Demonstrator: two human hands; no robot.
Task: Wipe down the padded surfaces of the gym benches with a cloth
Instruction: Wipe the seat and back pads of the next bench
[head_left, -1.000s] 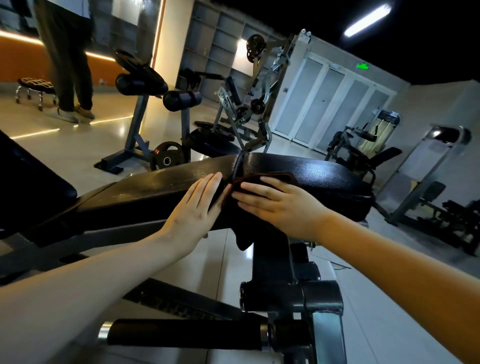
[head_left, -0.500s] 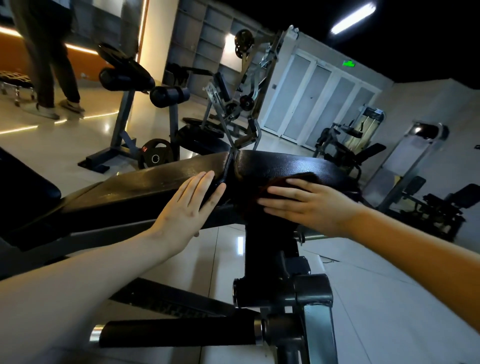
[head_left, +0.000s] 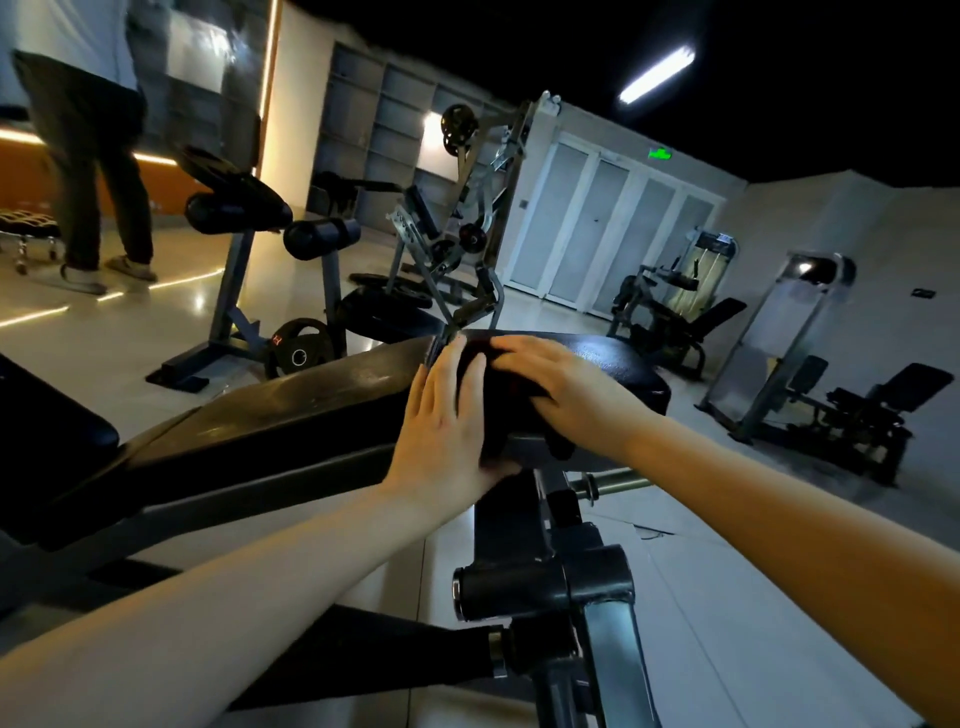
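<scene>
A black padded gym bench lies across the view: a long back pad on the left and a shorter seat pad on the right. A dark cloth is spread over the seat pad's near end and hangs down its front edge. My right hand presses flat on top of the cloth with straight fingers. My left hand lies flat beside it, fingers straight, over the gap between the two pads and touching the cloth's left edge.
The bench's metal frame and a foam roller stand close in front of me. Other gym machines and weight plates fill the floor behind. A person stands at the far left. White doors are at the back.
My right hand slid the cloth out along the seat pad, then back to the pad's near end. My left hand moved right to meet it at the gap. The camera view shifted.
</scene>
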